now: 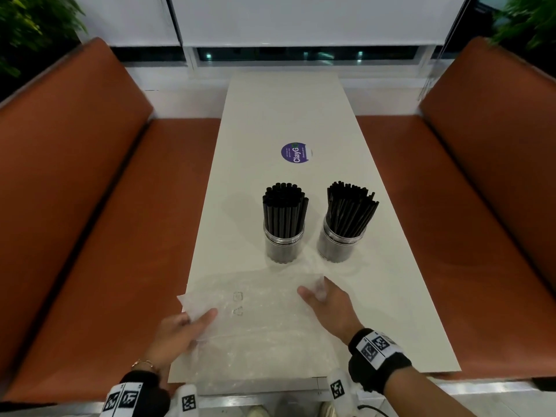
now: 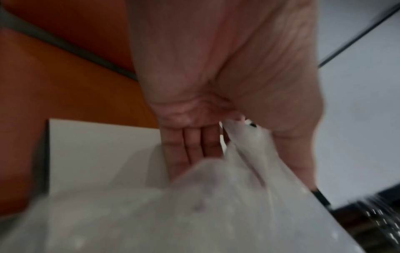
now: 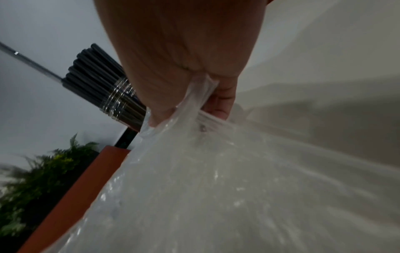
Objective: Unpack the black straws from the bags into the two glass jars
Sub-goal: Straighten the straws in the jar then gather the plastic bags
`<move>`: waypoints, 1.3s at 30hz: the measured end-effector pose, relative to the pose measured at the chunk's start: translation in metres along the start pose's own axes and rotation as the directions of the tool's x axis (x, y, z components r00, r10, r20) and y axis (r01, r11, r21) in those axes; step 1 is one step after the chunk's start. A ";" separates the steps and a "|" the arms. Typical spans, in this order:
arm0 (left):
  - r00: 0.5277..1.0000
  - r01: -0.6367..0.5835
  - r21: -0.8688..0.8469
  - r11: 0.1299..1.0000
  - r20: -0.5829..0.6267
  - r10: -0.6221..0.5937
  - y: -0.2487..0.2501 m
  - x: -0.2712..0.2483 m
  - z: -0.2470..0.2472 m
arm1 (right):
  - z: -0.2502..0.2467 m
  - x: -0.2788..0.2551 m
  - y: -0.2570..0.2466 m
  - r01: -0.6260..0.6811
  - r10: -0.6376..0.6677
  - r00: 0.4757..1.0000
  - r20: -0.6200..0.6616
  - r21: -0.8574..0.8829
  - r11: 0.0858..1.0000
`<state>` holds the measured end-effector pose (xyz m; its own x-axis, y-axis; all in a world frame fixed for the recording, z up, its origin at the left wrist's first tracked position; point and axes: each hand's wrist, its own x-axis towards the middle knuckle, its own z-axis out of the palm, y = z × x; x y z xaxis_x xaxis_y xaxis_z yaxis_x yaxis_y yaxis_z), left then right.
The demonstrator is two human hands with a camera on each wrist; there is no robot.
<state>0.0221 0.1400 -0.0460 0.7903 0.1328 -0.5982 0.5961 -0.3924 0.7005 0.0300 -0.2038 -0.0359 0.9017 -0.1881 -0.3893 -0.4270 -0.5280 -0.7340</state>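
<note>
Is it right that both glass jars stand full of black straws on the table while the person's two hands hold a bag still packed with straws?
Not quite: the bag is empty, clear plastic with no straws inside, as the head view shows. The rest holds: both glass jars stand full of black straws on the table, and the left hand and right hand hold the bag.

We see black straws (image 1: 284, 206) filling two clear glass jars (image 1: 284, 246) on an off-white tabletop (image 1: 285, 109). A round purple sticker (image 1: 296, 153) carries white lettering. The bag (image 1: 255, 311) is transparent with faint printed symbols. Rust-orange benches (image 1: 105, 191) flank us; black-and-white square-patterned wristbands (image 1: 377, 346) show below.
</note>
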 end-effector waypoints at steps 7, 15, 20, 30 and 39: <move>0.980 0.089 -0.180 0.980 0.191 -0.054 -0.005 -0.017 -0.010 | -0.024 -0.019 0.012 -0.109 -0.027 0.904 0.427 0.291 0.951; 0.982 0.065 -0.231 0.971 0.189 -0.021 -0.017 -0.019 -0.008 | -0.040 -0.026 0.033 -0.087 -0.049 0.925 0.378 0.335 0.938; 0.985 -0.015 -0.173 0.985 0.166 0.045 -0.018 -0.023 -0.011 | -0.043 -0.024 0.045 -0.033 -0.086 0.931 0.355 0.314 0.949; 0.973 0.075 -0.360 0.930 0.231 0.011 -0.005 -0.032 -0.019 | -0.057 -0.027 0.026 0.160 -0.205 0.912 0.356 0.152 0.975; 0.764 -0.364 0.326 0.872 0.640 0.080 0.070 -0.060 0.012 | -0.081 -0.041 -0.034 0.430 -0.467 0.745 0.477 0.192 0.882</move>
<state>0.0152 0.0932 0.0342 0.5609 -0.5127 -0.6500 0.1860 -0.6871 0.7024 0.0126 -0.2454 0.0499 0.8385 0.5015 -0.2130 -0.0025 -0.3874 -0.9219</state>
